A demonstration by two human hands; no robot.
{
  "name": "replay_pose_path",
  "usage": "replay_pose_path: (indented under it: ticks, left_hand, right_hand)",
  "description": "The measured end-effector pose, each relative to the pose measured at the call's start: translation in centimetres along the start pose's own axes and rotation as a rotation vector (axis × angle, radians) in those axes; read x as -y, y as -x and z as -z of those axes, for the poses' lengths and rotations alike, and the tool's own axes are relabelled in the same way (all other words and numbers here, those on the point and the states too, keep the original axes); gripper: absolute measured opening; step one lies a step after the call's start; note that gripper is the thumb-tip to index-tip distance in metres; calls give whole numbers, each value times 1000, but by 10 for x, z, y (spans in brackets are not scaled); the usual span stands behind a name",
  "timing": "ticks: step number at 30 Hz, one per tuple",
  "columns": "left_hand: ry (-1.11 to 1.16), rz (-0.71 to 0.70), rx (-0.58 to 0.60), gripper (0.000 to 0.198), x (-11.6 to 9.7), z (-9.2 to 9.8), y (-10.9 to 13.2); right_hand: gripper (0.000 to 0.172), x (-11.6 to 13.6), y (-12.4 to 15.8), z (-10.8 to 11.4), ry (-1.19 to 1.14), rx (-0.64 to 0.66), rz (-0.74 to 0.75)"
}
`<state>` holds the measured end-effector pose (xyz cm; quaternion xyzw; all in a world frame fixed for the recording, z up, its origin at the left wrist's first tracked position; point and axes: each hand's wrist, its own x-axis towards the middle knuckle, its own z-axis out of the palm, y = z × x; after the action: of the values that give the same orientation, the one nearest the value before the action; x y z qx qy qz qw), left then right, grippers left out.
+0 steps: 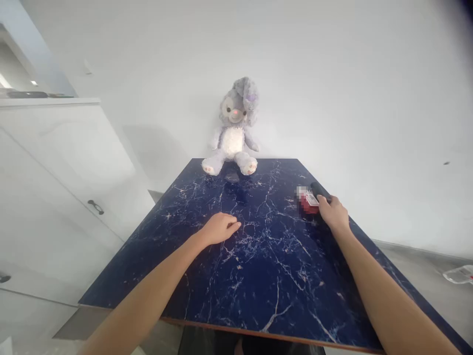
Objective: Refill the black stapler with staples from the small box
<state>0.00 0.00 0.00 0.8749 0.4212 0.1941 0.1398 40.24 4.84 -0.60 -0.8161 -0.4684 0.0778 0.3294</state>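
Note:
My left hand (220,229) rests on the dark blue marbled table (258,276) near its middle, fingers curled loosely with nothing visible in them. My right hand (333,213) lies at the table's right edge, fingers closed against a small red box (308,202) and a black object (318,190) just behind it. Whether the fingers grip either one is unclear. A grey and white plush rabbit (235,129) sits upright at the table's far edge, against the wall.
White cabinets (66,162) with a dark handle (95,206) stand to the left of the table. A plain white wall rises behind. A clear plastic item (460,274) lies on the floor at the far right.

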Motion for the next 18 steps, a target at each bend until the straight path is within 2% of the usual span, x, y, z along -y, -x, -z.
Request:
replay_pose_path:
  ticks: [3,7,9,11,14,18]
  left_hand:
    - [9,-3,0,48,-1,0,1]
    - [41,-17,14,47,5,6,1]
    - [49,13,-36,47,16,13,3]
    - [50,96,-141,48,32,20,4]
    - [59,260,-368,46,55,30,6]
    - [88,370,-596,45,70,34,5]
  right_hand:
    - [58,-7,-7,0,99,106,16]
    - [59,-7,-4,-3,133,88,72]
    - [60,-3,2,-6,123,94,98]
    - [59,4,11,-10,97,95,131]
    - [56,21,29,-18,17,98,195]
    - [51,55,62,-33,-144,125,237]
